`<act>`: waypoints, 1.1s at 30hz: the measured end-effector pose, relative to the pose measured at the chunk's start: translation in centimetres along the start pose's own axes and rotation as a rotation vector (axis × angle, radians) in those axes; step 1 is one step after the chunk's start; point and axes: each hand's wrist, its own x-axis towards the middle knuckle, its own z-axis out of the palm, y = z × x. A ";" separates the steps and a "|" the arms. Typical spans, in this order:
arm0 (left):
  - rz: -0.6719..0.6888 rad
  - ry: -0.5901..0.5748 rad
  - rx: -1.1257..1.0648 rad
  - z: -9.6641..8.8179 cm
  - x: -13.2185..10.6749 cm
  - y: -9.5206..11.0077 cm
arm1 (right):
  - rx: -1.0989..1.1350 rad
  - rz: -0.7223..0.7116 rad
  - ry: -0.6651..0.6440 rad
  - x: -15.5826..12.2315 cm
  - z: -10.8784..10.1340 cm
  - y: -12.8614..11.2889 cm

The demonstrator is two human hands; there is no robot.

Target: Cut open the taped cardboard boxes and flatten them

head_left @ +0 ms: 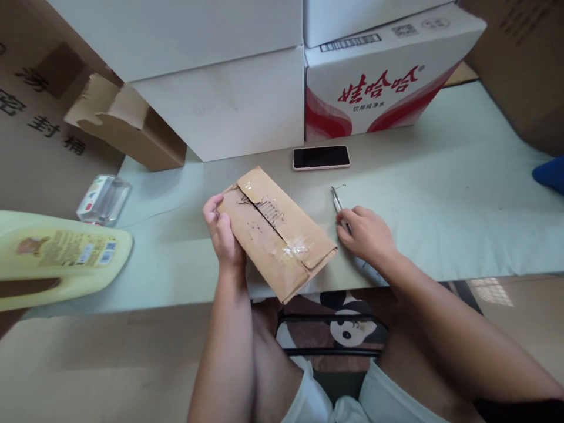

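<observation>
My left hand [222, 232] grips the left end of a flat brown cardboard box [259, 235], fingers behind and thumb on the face. The box is tilted above the table's front edge. A dark open slit runs along its face, with torn patches and shiny clear tape at both ends. To the right of it, my right hand [365, 232] rests low over the table, fingers closed around a slim silver craft knife [337, 201]. The knife's tip points away from me, and its rear part is hidden in the hand.
A phone [321, 157] lies behind the cardboard box. White cartons [247, 106] and a red-and-white carton [374, 88] line the back. At left are an open brown box [145, 135], a clear plastic container [110, 200] and a yellow jug [66, 252]. Something blue [550, 174] shows far right.
</observation>
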 end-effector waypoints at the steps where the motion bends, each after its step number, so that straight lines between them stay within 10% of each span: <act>1: -0.008 -0.007 0.001 -0.1 0.0 0.0 | 0.074 0.029 -0.009 0.0 -0.1 -0.1; 12: -0.016 -0.053 0.007 -0.2 -0.3 0.1 | 1.538 -0.079 0.094 -1.2 -1.0 -1.2; 19: -0.009 -0.054 0.015 0.1 -0.4 0.2 | 1.538 -0.167 0.380 -3.0 -3.0 -3.6; 33: -0.016 -0.082 -0.010 0.1 -0.4 0.4 | 1.165 -0.700 0.239 -5.9 -2.9 -4.6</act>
